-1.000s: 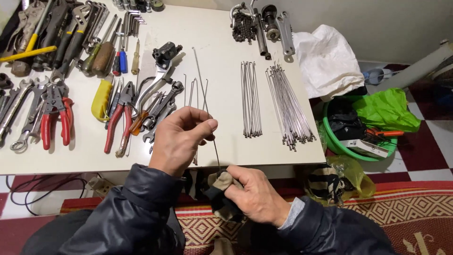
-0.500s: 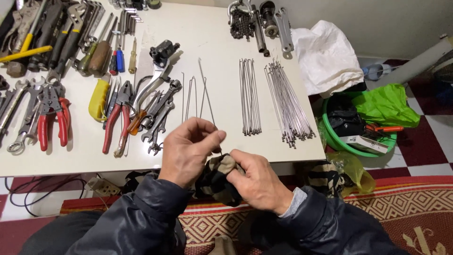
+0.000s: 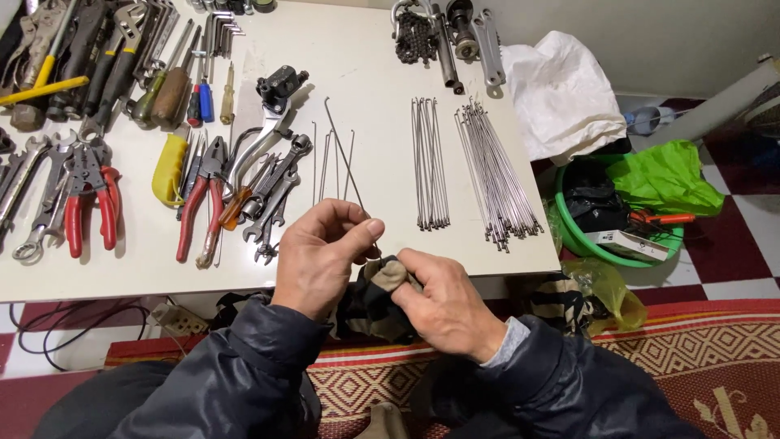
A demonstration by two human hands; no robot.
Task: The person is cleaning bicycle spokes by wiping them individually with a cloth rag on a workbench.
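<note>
At the bench (image 3: pixel 390 49), our left hand (image 3: pixel 321 256) pinches a spoke (image 3: pixel 345 154) while our right hand (image 3: pixel 443 301) grips a dark rag (image 3: pixel 370 305) around its end; wiping along its length seemingly comes next.

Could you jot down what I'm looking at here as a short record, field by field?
Left hand: left hand pinches a thin metal spoke near its lower end.
Right hand: right hand holds a dark rag bunched around the spoke's lower end.
Table: white table with two bundles of spokes, a few loose ones beside them.
Tools: red-handled pliers, wrenches, screwdrivers.
Floor: green basin.
</note>
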